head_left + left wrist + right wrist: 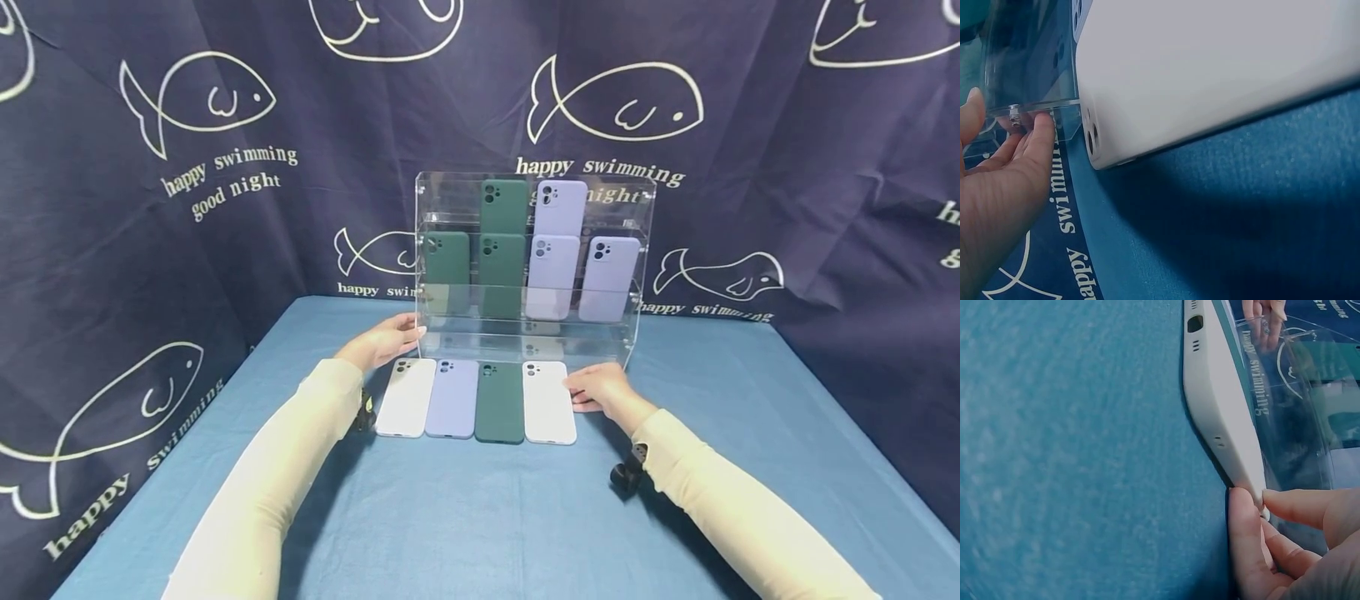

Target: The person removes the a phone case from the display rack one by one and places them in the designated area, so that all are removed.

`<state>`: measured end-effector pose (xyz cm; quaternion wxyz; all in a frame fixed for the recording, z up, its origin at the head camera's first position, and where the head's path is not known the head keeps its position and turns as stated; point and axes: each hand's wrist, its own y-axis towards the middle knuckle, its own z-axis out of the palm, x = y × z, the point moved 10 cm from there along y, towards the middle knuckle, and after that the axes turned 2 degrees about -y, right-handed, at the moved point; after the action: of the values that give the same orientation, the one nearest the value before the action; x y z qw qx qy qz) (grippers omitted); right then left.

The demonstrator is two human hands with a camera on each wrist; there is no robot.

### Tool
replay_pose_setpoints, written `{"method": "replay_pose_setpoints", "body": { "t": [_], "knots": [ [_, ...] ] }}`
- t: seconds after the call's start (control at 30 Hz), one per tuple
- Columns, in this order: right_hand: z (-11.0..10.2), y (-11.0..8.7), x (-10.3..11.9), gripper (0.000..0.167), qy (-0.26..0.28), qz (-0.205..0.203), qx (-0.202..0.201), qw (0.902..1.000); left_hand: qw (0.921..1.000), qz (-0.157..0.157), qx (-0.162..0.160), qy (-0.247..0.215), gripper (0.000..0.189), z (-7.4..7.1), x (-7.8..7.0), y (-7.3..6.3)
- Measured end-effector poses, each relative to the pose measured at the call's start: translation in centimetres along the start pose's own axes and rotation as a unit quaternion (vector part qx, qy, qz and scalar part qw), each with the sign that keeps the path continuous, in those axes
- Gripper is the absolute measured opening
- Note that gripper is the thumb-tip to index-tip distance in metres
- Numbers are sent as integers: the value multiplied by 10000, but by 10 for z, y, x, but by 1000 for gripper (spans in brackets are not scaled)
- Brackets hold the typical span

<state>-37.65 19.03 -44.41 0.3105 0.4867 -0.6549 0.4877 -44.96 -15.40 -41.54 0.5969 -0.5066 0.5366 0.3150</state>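
Observation:
A clear acrylic display stand (525,343) holds several phone cases on its tiers. My left hand (392,340) grips the stand's left side low down, its fingers (1040,140) at the panel's edge. In front of the stand lies a row of phone cases: a left white case (407,398), a lavender case (452,400), a green case (499,404) and a right white case (550,404). My right hand (602,388) pinches the right edge of that right white case (1229,412), between thumb and fingers in the right wrist view.
Green cases (502,279) stand on the left of the stand and lavender cases (553,279) on the right, in two tiers. A blue cloth (480,517) covers the table. Behind hangs a dark blue curtain (480,108) with fish drawings.

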Motion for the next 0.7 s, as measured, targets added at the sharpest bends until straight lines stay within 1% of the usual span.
{"method": "replay_pose_setpoints", "body": {
  "t": [0.27,0.5,0.7],
  "knots": [
    [-1,-2,2,41,187,-6,82,9998,9999,19,19,122,67,0,-5,0],
    [-2,-2,1,40,175,-24,38,9998,10000,28,-4,15,66,0,-4,1],
    [-1,-3,-2,40,265,5,48,9996,9999,-22,25,123,65,0,-5,1]
  ]
}}
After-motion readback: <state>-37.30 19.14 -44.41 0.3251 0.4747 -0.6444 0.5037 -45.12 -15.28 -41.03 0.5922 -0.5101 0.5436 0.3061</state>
